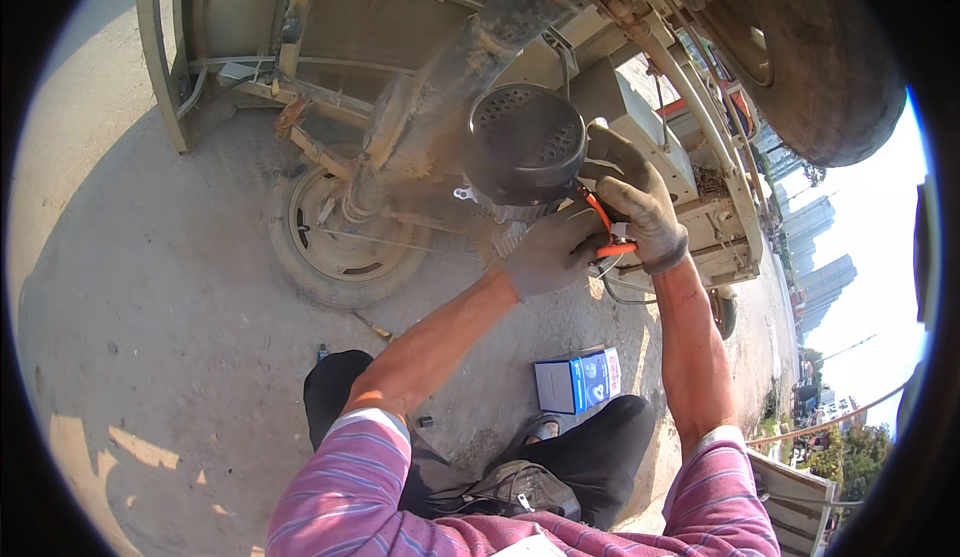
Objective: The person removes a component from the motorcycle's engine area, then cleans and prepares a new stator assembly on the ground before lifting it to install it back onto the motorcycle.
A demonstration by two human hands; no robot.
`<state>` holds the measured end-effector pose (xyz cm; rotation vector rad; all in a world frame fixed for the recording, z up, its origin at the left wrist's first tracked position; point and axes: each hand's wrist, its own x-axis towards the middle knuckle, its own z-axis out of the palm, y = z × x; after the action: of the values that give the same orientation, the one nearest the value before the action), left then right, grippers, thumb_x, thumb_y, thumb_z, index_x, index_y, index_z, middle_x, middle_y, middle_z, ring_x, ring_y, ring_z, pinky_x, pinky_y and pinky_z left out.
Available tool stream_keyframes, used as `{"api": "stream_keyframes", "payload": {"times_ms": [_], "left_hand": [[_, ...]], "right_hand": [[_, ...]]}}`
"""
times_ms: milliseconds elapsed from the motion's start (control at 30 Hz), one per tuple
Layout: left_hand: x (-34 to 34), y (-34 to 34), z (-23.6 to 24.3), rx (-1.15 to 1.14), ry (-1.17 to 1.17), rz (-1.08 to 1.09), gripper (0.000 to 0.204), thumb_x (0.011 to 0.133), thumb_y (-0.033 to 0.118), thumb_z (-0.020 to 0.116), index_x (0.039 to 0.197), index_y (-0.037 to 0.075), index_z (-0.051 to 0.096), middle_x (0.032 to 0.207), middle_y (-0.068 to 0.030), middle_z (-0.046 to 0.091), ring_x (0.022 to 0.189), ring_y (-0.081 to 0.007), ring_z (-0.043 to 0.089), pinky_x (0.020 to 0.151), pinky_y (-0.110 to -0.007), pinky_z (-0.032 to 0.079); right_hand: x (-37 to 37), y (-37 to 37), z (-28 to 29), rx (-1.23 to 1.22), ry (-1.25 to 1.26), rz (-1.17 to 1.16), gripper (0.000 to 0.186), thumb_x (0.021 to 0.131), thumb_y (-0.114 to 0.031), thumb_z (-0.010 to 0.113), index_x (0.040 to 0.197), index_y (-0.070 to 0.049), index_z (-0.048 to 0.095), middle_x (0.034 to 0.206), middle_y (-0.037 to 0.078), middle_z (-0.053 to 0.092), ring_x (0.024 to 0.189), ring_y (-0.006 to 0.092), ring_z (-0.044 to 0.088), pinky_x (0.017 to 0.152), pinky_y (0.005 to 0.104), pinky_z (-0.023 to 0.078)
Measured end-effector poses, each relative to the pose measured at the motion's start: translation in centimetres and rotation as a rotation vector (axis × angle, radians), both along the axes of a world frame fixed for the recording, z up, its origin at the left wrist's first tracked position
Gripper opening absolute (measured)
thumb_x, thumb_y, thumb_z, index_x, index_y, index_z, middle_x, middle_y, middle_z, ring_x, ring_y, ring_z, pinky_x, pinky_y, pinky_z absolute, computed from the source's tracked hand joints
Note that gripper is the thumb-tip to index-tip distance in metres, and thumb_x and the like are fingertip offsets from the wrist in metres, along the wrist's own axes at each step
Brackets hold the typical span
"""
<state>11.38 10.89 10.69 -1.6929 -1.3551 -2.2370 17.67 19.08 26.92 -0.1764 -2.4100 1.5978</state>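
Note:
A round black motor (pixel 525 142) with a perforated end cover is mounted beside the dirty axle tube (pixel 460 77) of a tipped-up vehicle. Both my hands wear grey work gloves and meet at the motor's lower right side. Between them run thick orange cables (pixel 617 250), with a small pale connector beside them. My left hand (pixel 553 250) has its fingers curled in against the cables, under the motor. Higher up, my right hand (pixel 640 202) bends round the cables, its upper fingers beside the motor housing. The gloves partly hide the cable ends.
A blue-and-white box (pixel 578 381) stands on the dusty ground by my knee. A wheel (pixel 350 222) lies beyond my left forearm, and a large tyre (pixel 800 57) overhangs at upper right. Frame rails (pixel 690 107) surround the motor. A small tool (pixel 372 326) lies on the ground.

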Motion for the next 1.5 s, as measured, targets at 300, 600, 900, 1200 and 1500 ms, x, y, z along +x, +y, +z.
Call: {"api": "stream_keyframes", "payload": {"times_ms": [300, 600, 900, 1200, 1500], "left_hand": [[0.0, -1.6, 0.3, -0.113, -0.004, 0.006, 0.018, 0.095, 0.011, 0.067, 0.111, 0.006, 0.074, 0.103, -0.0169, 0.075, 0.093, -0.0338, 0.073, 0.082, -0.044, 0.058], [1.1, -1.6, 0.3, -0.104, -0.005, 0.089, 0.019, 0.095, 0.011, 0.071, 0.112, 0.003, 0.073, 0.11, -0.0176, 0.074, 0.1, -0.0359, 0.072, 0.089, -0.043, 0.057], [3.3, -6.1, 0.3, -0.274, 0.231, 0.402, 0.026, 0.098, 0.018, 0.073, 0.119, 0.003, 0.07, 0.101, -0.0118, 0.076, 0.098, -0.0307, 0.075, 0.089, -0.037, 0.058], [-0.2, -9.0, -2.7, -0.198, -1.171, -0.293, 0.05, 0.108, 0.049, 0.062, 0.118, 0.001, 0.071, 0.091, -0.0127, 0.08, 0.077, -0.0199, 0.077, 0.067, -0.032, 0.059], [-2.4, -10.2, -0.7, -0.574, -1.015, -0.192, 0.041, 0.104, 0.041, 0.064, 0.097, 0.002, 0.071, 0.071, -0.0115, 0.074, 0.057, -0.0155, 0.071, 0.052, -0.03, 0.054]], "right_hand": [[-1.9, -1.8, 0.5, 0.407, -0.061, 0.032, 0.133, 0.066, -0.04, 0.097, 0.168, 0.003, 0.023, 0.157, 0.03, 0.043, 0.14, 0.0387, 0.055, 0.119, 0.042, 0.046], [-3.7, -2.0, 1.5, 0.724, -0.144, 0.038, 0.135, 0.065, -0.038, 0.098, 0.168, -0.002, 0.02, 0.15, 0.026, 0.058, 0.139, 0.037, 0.059, 0.117, 0.0404, 0.047], [-5.1, 0.0, 0.4, 0.611, -0.031, 0.13, 0.137, 0.064, -0.031, 0.1, 0.169, -0.003, 0.019, 0.151, 0.024, 0.058, 0.143, 0.0333, 0.056, 0.122, 0.0411, 0.044], [-5.7, 0.5, 0.0, 0.439, -0.066, 0.139, 0.139, 0.055, -0.025, 0.104, 0.169, -0.006, 0.027, 0.154, 0.019, 0.055, 0.147, 0.0302, 0.051, 0.126, 0.0419, 0.037], [-4.8, 1.8, -0.6, 0.547, -0.077, 0.127, 0.149, 0.05, -0.043, 0.108, 0.167, 0.001, 0.027, 0.157, 0.022, 0.052, 0.148, 0.0309, 0.051, 0.126, 0.04, 0.039]]}}
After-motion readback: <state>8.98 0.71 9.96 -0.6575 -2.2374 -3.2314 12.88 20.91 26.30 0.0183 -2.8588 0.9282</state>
